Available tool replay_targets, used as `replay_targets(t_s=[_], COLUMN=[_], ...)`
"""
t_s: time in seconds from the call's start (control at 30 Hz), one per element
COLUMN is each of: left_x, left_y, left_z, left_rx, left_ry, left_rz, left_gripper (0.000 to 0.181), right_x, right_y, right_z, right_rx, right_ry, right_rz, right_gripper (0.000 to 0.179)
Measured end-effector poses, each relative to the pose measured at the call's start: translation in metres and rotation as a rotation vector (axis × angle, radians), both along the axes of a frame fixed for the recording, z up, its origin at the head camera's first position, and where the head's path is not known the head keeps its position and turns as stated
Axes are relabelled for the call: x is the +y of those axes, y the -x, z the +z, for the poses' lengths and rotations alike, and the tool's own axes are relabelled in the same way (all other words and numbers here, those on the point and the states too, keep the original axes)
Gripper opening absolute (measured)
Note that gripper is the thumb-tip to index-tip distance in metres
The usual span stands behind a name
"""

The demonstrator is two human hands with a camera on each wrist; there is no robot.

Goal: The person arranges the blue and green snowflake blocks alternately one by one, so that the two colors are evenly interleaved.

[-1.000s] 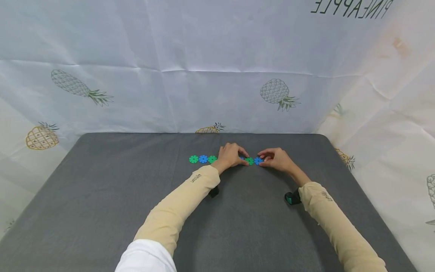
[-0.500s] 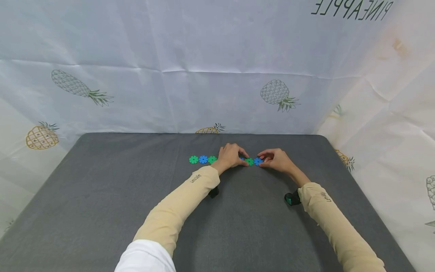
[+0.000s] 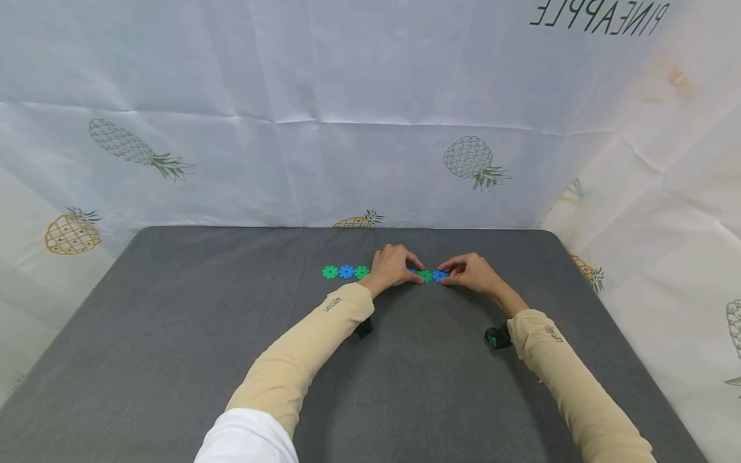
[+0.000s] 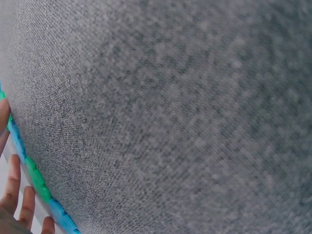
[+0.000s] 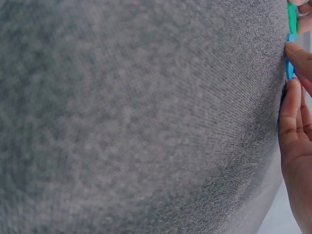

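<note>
Green and blue notched discs lie in a row at the far part of the table. At its left end are a green disc [image 3: 330,272], a blue disc [image 3: 346,272] and another green disc [image 3: 361,272]. My left hand [image 3: 393,265] covers the middle of the row; its thumb and index finger pinch a green disc [image 3: 425,276] by its edges. Right beside it, my right hand [image 3: 473,271] pinches the blue end disc [image 3: 440,276] between thumb and fingers. The right wrist view shows that blue disc [image 5: 289,69] edge-on, close against the green one [image 5: 292,18].
A grey cloth-covered table [image 3: 231,347] lies under both arms. Behind it hangs a white curtain [image 3: 370,161] printed with pineapples, which continues along the sides. A black strap piece [image 3: 499,337] sits under the right wrist.
</note>
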State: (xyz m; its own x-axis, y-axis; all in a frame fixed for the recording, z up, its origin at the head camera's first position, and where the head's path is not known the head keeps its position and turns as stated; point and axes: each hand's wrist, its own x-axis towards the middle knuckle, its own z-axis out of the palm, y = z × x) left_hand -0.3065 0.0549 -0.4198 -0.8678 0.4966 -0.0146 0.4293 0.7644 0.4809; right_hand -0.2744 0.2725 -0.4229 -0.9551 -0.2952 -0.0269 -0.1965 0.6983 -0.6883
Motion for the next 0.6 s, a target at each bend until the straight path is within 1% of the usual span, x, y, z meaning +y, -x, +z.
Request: replay_targets(t_s=[0.23, 0.37, 0.5, 0.6], left_x=[-0.006, -0.006, -0.01, -0.019], left_y=[0.001, 0.001, 0.001, -0.002], left_z=[0.0, 0.001, 0.003, 0.008], left_rx=[0.008, 0.017, 0.031, 0.041], left_ry=[0.002, -0.003, -0.031, -0.045], left_rz=[0.004, 0.001, -0.028, -0.057], left_gripper=[0.028, 0.03, 0.032, 0.035], right_x=[-0.004, -0.004, -0.002, 0.001], right_y=[0.004, 0.005, 0.004, 0.001], right_z=[-0.001, 0.0, -0.001, -0.001], right_rx=[-0.016, -0.025, -0.038, -0.044], right_ry=[0.014, 0.02, 0.051, 0.099], right_rz=[0.022, 0.02, 0.024, 0.037], right_gripper=[0.026, 0.026, 0.028, 0.031])
